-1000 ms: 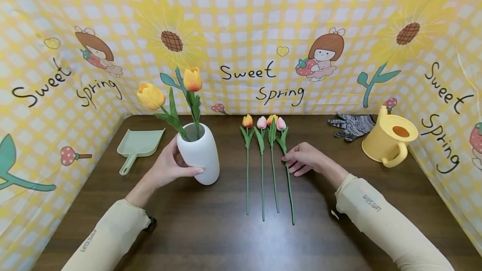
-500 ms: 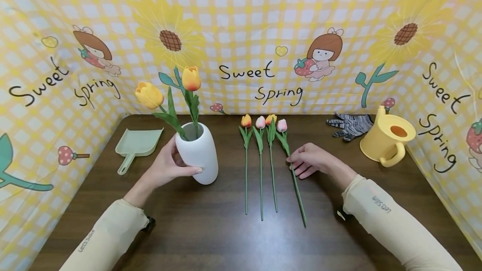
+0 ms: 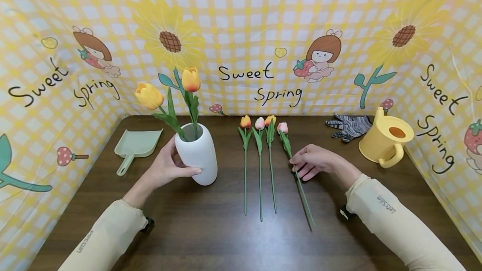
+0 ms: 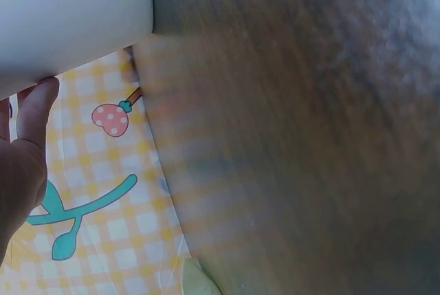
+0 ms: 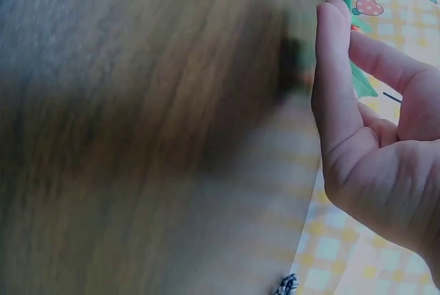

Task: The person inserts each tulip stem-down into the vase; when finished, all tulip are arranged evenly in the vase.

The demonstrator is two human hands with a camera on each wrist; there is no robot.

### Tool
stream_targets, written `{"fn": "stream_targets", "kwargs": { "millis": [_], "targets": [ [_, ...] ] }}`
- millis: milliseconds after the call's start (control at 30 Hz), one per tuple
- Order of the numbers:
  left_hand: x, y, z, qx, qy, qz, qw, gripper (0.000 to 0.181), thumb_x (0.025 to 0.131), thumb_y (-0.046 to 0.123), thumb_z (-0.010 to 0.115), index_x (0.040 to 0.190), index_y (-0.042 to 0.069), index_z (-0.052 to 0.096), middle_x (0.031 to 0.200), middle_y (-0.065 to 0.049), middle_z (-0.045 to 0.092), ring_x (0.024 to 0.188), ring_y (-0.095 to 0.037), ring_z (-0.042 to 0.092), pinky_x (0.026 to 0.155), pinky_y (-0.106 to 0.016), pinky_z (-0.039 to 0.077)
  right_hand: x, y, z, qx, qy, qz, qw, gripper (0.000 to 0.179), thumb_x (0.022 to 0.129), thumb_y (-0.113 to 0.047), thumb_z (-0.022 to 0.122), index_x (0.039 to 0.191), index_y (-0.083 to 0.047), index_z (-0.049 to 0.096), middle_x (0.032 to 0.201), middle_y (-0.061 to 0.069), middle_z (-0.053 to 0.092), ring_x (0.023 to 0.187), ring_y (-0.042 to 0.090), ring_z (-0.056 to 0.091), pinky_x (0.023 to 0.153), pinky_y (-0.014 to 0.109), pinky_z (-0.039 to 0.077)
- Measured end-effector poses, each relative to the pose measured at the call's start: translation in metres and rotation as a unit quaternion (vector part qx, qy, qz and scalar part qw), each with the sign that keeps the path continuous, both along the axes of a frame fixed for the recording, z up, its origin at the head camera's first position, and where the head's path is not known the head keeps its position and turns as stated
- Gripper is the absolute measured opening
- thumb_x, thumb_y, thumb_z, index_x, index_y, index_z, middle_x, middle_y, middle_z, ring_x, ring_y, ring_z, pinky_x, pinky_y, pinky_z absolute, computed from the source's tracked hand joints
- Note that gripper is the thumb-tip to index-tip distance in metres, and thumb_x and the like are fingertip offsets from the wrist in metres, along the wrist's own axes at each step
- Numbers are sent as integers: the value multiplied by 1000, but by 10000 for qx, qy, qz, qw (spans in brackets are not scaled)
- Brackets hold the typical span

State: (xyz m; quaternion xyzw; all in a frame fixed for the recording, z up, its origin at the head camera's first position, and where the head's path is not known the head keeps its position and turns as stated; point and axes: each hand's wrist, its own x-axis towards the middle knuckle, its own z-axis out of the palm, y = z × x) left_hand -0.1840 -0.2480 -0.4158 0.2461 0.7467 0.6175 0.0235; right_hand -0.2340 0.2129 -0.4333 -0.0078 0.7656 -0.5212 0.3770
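Observation:
My left hand (image 3: 169,164) grips a white vase (image 3: 199,156), thumb across its front. Out of its mouth lean a yellow tulip (image 3: 149,96) and an orange-yellow tulip (image 3: 191,79). My right hand (image 3: 315,163) pinches the stem of a pink tulip (image 3: 283,128) between thumb and fingers; the stem slants down to the right. Left of it, an orange tulip (image 3: 245,121), another pink tulip (image 3: 260,123) and a yellow-orange tulip (image 3: 270,121) lie side by side on the table. In the left wrist view the vase (image 4: 75,20) fills the upper left corner, fingers (image 4: 36,113) beneath its edge.
A pale green dustpan (image 3: 138,143) lies on the left of the brown table (image 3: 188,229). At the back right rests a grey knitted glove (image 3: 348,127), beside a yellow watering can (image 3: 385,139). Checked cloth walls (image 3: 241,20) surround the back and sides.
My right hand has moved slightly right with the pink tulip, and its stem's lower end has swung right, away from the other three. My left hand stays on the vase.

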Motion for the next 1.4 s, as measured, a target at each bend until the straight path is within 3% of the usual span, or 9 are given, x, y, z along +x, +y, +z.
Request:
{"fn": "stream_targets", "kwargs": {
  "millis": [333,600,833,1033,1400],
  "targets": [
    [0,0,0,-45,39,15,10000,97,69,-11,89,148,15,39,133,-15,57,112,-28,64,85,-43,59,1,2,6,-143,-106,-17,9998,33,100,-21,64,119,5,64,93,12,69,75,21,72,71,40,63],
    [1,1,1,20,22,-18,10000,97,68,-11,88,148,15,39,133,-15,57,112,-28,64,85,-44,59,1,4,21,-572,-95,-66,9983,39,101,-21,63,125,9,57,96,12,70,74,19,71,71,37,62],
    [0,1,0,13,59,-35,10000,98,68,-12,88,149,14,39,133,-15,57,112,-28,65,83,-45,60,10,2,44,-1433,-246,-32,9894,24,104,-18,59,118,1,63,96,7,69,72,18,71,67,35,62],
    [0,0,-1,-37,82,3,10000,98,69,-11,88,149,15,39,133,-15,57,112,-27,64,83,-44,60,14,0,62,-1826,-77,97,9831,20,106,-18,56,116,-4,65,94,6,69,73,18,71,66,34,62],
    [0,0,-1,-25,75,21,10000,99,68,-11,89,149,16,39,134,-14,57,113,-28,64,84,-43,60,17,3,69,-2294,260,14,9730,20,107,-17,55,119,-5,64,95,5,69,78,21,72,72,38,62]
  ]
}}
